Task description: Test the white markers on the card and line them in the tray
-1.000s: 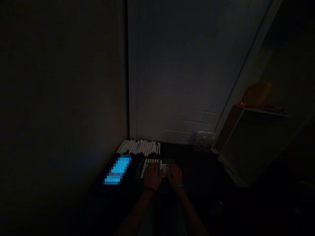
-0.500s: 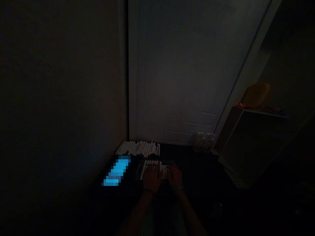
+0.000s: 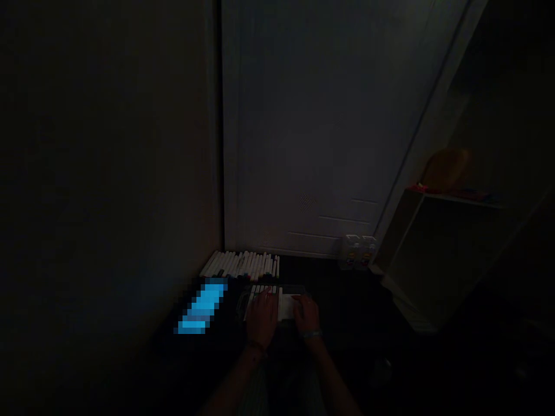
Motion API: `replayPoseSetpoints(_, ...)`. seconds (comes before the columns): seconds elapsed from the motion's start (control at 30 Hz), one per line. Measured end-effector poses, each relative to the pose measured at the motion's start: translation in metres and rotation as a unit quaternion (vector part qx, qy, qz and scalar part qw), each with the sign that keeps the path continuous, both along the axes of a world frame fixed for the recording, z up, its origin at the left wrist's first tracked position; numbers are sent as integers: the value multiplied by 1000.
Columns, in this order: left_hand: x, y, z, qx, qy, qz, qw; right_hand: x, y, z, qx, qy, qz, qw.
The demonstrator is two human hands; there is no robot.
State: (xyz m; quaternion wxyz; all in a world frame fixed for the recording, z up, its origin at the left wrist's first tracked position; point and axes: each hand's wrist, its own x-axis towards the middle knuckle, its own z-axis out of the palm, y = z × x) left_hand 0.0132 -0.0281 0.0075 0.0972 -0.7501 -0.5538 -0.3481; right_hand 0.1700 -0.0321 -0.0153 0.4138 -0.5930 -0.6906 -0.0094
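using the clear case (image 3: 298, 288) on the dark desk (image 3: 333, 289) as landmark. key relation: one white marker (image 3: 280, 301) inside the case, about mid-width, between both hands. pointing away from the body along its long axis, roughly in line with the other white markers (image 3: 255, 293) in the case's left part. nearer to the left hand (image 3: 262, 318), just off its right edge; farther from the right hand (image 3: 307, 315), across a bit of white sheet (image 3: 288, 305) in the case's right part.

left hand: palm down over the case's left part, fingers mostly stretched forward. can't tell if holding anything underneath. right hand: partly open, fingers lightly bent at the sheet's right side. can't confirm contact or grip, too dark.

beyond the case, a bit left: long row of markers (image 3: 243, 264). left of the case: pixelated blue screen (image 3: 202, 306). beyond and right: two clear bottles (image 3: 350, 254).
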Motion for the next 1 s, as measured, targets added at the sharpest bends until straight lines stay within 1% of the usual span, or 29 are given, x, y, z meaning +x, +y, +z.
replayPoseSetpoints(0.13,-21,4,3,-2,28,-40,999,-1,0,1,7,-12,-11,1000)
replayPoseSetpoints(0.27,-37,8,1,-4,106,-125,987,-1,-2,4,11,-6,-15,1000)
replayPoseSetpoints(0.33,-40,9,-2,-8,128,-153,980,-1,-2,4,7,3,-12,1000)
replayPoseSetpoints(0.5,-41,10,-10,-28,125,-142,982,0,-1,2,-2,-1,-6,1000)
replayPoseSetpoints(0.73,-38,9,-10,-30,93,-127,987,-3,-5,6,4,-20,-15,1000)
replayPoseSetpoints(0.9,-39,11,-13,-22,85,-125,988,-3,-8,4,11,-21,-36,999)
replayPoseSetpoints(1.0,-40,14,-16,-22,83,-122,989,-2,0,10,-4,-8,-62,998)
